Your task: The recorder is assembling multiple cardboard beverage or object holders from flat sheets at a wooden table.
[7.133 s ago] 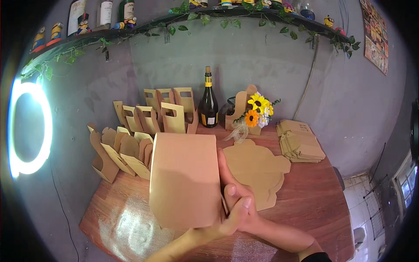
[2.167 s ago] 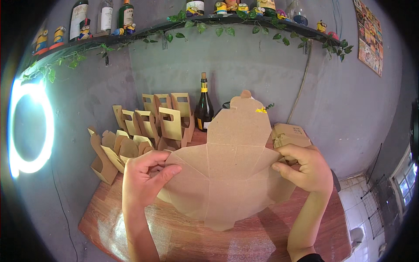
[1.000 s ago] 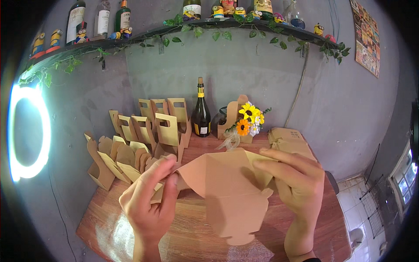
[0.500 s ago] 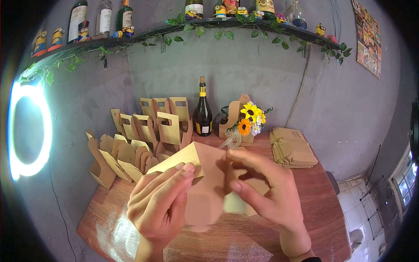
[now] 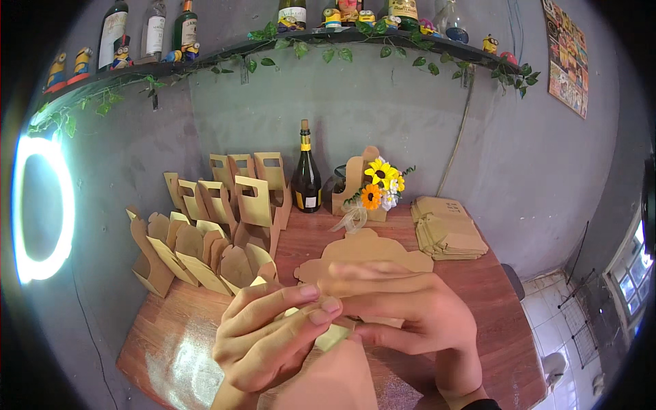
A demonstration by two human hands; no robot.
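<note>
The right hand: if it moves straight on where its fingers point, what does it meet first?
The right hand points toward the person's left, so it would first meet the left hand, whose fingertips already close on the same folded brown cardboard piece. Depth is unclear.

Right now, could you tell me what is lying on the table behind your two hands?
A stack of flat brown cardboard cutouts lies on the wooden table just behind the left hand and right hand. The hands cover its near edge, so its full outline is hidden.

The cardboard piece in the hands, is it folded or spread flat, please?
Folded: the cardboard piece is bent and pinched between left hand and right hand, unlike the flat blank lying on the table.
</note>
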